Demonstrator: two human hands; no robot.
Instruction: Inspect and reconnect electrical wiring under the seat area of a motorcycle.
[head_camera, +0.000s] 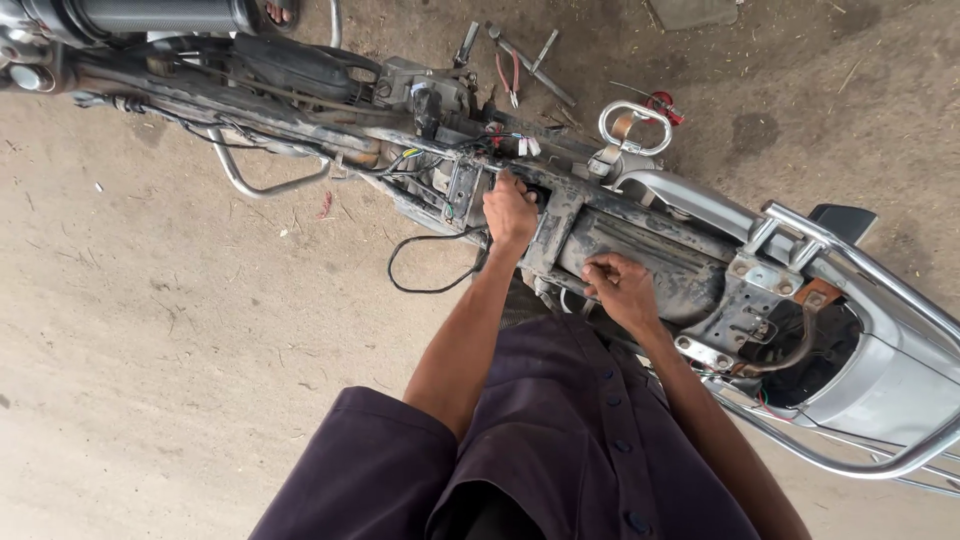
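Left hand (510, 212) is fisted on the frame (560, 215) of a stripped motorbike, fingers curled down around a small dark part (533, 194) by the wiring; can't tell if it's a tool or a connector. Right hand (620, 287) sits lower on the near side of the frame, fingertips pinched together at the edge of the dusty panel (640, 255); what it pinches is too small to make out. Hands apart, panel corner between them.

Bike lies across the view on bare dirt ground (150, 350), seat off, frame rails and wiring exposed. Black cable (425, 265) loops down off the frame just left of the left wrist. Chrome grab rail (850, 250) and grey tail cover (890, 380) at right. Chrome loop bracket (634, 128) stands on the far side of the frame. Red-handled pliers (508, 78) and a metal tool (530, 60) lie on the ground beyond the bike. Dark purple buttoned shirt (560, 440) fills the bottom.
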